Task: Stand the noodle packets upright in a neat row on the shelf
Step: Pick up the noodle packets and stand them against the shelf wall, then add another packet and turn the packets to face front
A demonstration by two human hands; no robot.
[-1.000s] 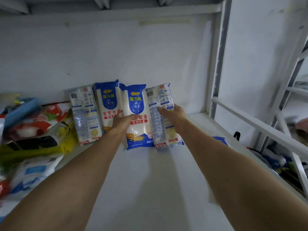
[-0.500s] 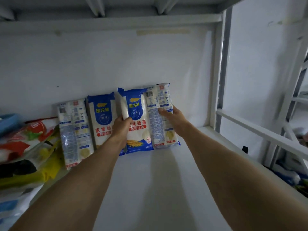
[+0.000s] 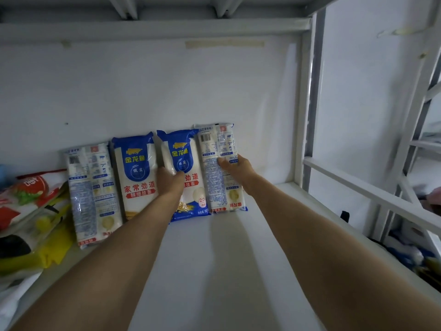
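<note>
Several noodle packets stand in a row against the white back wall of the shelf [image 3: 214,271]. The leftmost packet [image 3: 91,192] shows its printed back and leans a little. Beside it stands a blue-and-white packet [image 3: 136,173]. My left hand [image 3: 168,182] grips the left edge of the third packet [image 3: 188,161], which is also blue and white. My right hand [image 3: 235,167] holds the rightmost packet [image 3: 218,151], fingers flat on its printed back, thumb side at its right edge. These two packets touch each other.
Red, yellow and white snack bags [image 3: 31,211] are piled at the left of the shelf. A white upright post [image 3: 303,115] and rail [image 3: 358,187] bound the shelf on the right. More goods [image 3: 410,254] lie below at the right.
Both hands have pushed the two right packets back and straighter against the wall. My left hand has slid a little higher on its packet. The view has tilted upward.
</note>
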